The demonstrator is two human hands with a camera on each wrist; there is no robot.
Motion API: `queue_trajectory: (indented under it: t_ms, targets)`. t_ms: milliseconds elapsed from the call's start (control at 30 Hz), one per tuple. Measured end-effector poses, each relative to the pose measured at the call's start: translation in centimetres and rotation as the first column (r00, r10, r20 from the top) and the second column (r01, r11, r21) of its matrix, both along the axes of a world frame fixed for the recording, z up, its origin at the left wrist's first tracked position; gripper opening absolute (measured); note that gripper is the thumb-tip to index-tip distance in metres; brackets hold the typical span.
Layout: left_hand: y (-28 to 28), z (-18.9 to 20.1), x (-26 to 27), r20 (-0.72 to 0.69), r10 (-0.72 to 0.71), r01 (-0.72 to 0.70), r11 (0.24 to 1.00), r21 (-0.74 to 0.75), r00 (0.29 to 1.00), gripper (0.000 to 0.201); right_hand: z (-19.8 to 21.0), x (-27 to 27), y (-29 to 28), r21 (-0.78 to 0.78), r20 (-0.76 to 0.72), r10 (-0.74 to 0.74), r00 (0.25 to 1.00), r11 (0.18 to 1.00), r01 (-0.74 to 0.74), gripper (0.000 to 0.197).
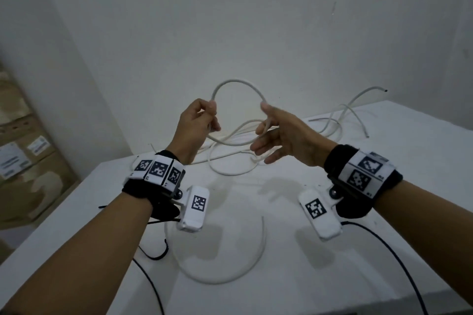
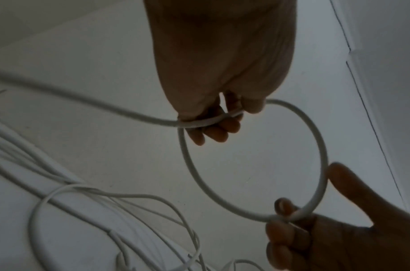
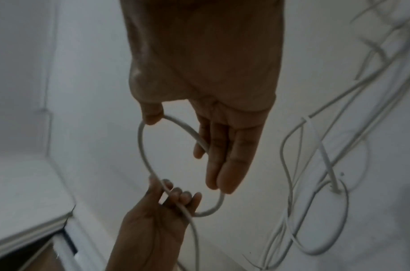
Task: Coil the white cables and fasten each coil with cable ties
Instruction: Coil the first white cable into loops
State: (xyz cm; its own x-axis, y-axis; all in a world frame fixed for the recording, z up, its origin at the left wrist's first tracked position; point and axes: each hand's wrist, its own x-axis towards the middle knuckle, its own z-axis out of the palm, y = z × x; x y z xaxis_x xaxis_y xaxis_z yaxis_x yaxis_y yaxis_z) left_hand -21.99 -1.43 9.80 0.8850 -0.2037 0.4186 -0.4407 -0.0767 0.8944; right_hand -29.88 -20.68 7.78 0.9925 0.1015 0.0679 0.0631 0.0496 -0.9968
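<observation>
Both hands hold one white cable (image 1: 238, 81) in a round loop above the white table (image 1: 307, 276). My left hand (image 1: 212, 115) grips the crossing point of the loop with curled fingers; the left wrist view shows the left hand (image 2: 213, 124) closed round the cable (image 2: 322, 146). My right hand (image 1: 263, 123) is on the loop's other side, thumb against it and index finger hooked over it, the other fingers straight. In the right wrist view the cable (image 3: 141, 146) runs from thumb to fingers of the right hand (image 3: 183, 137). The cable's tail drops to the table.
Several loose white cables (image 1: 332, 120) lie tangled at the table's back right. A large white cable arc (image 1: 220, 281) lies near the front. Thin black cords (image 1: 384, 243) run across the table. Cardboard boxes (image 1: 25, 161) stand at the left, a wall behind.
</observation>
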Motion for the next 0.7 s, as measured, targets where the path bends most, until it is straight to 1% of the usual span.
queue_trajectory:
  t_ms: [100,133,167,200,233,300,333,367,400,433,467,500,533,567,633,667,700]
  targets:
    - [0.7,0.4,0.1,0.07,-0.135,0.13,0.989,0.077,0.988,0.02,-0.3,1.0,-1.6,0.174,-0.109,0.021,0.994,0.985,-0.002,0.087]
    - [0.9,0.4,0.0,0.098,-0.157,0.144,0.981,0.128,0.983,0.018,-0.5,1.4,-2.1,0.23,-0.124,0.023,0.992,0.973,0.006,0.095]
    - [0.9,0.4,-0.2,0.136,-0.166,0.137,0.97,0.201,0.977,0.015,-0.7,1.7,-2.5,0.272,-0.133,0.023,0.991,0.962,0.014,0.096]
    - [0.9,0.2,-0.2,0.18,-0.171,0.116,0.952,0.283,0.969,0.012,-0.9,2.0,-2.8,0.282,-0.137,0.017,0.99,0.959,0.023,0.089]
    - [0.8,-0.1,-0.2,0.233,-0.168,0.072,0.926,0.371,0.958,0.009,-1.1,2.1,-3.0,0.254,-0.137,-0.002,0.991,0.967,0.037,0.074]
    - [0.4,-0.9,0.1,0.383,-0.137,-0.096,0.842,0.531,0.914,0.012,-1.5,2.4,-3.2,0.084,-0.116,-0.077,0.99,0.993,0.087,0.032]
    - [0.2,-1.2,0.2,0.484,-0.12,-0.219,0.782,0.584,0.867,0.019,-1.6,2.6,-3.3,0.0,-0.103,-0.117,0.988,0.993,0.117,0.02]
    - [0.0,-1.3,0.3,0.584,-0.111,-0.338,0.723,0.603,0.804,0.028,-1.6,2.8,-3.4,-0.059,-0.093,-0.168,0.981,0.985,0.163,0.018]
    - [-0.3,-1.3,0.3,0.644,-0.119,-0.403,0.69,0.601,0.756,0.034,-1.4,2.8,-3.5,-0.093,-0.09,-0.233,0.968,0.97,0.225,0.018]
    - [-0.6,-1.2,0.3,0.657,-0.129,-0.414,0.682,0.602,0.743,0.036,-1.2,2.8,-3.7,-0.106,-0.085,-0.298,0.951,0.951,0.289,0.018]
    - [-0.9,-1.1,0.3,0.625,-0.136,-0.374,0.697,0.612,0.769,0.032,-1.0,2.8,-4.0,-0.111,-0.076,-0.346,0.935,0.935,0.337,0.017]
    - [-1.3,-1.1,0.2,0.565,-0.133,-0.31,0.723,0.617,0.814,0.027,-0.7,2.8,-4.3,-0.109,-0.063,-0.369,0.927,0.926,0.361,0.018]
    - [-1.7,-1.2,0.3,0.506,-0.116,-0.251,0.761,0.599,0.855,0.024,-0.4,2.8,-4.5,-0.096,-0.048,-0.363,0.931,0.929,0.357,0.024]
    - [-2.2,-1.2,0.2,0.452,-0.08,-0.211,0.803,0.557,0.888,0.023,-0.1,2.7,-4.7,-0.072,-0.032,-0.329,0.944,0.943,0.326,0.037]
    - [-3.2,-0.9,0.2,0.33,0.011,-0.168,0.876,0.451,0.944,0.025,0.4,2.6,-5.1,-0.041,-0.016,-0.209,0.978,0.977,0.208,0.071]
    - [-3.7,-0.7,0.4,0.261,0.056,-0.161,0.901,0.402,0.964,0.027,0.6,2.6,-5.3,-0.035,-0.012,-0.134,0.991,0.99,0.134,0.081]
    - [-4.1,-0.3,0.6,0.187,0.085,-0.148,0.924,0.353,0.979,0.029,0.7,2.5,-5.5,-0.028,-0.004,-0.063,0.998,0.998,0.063,0.085]
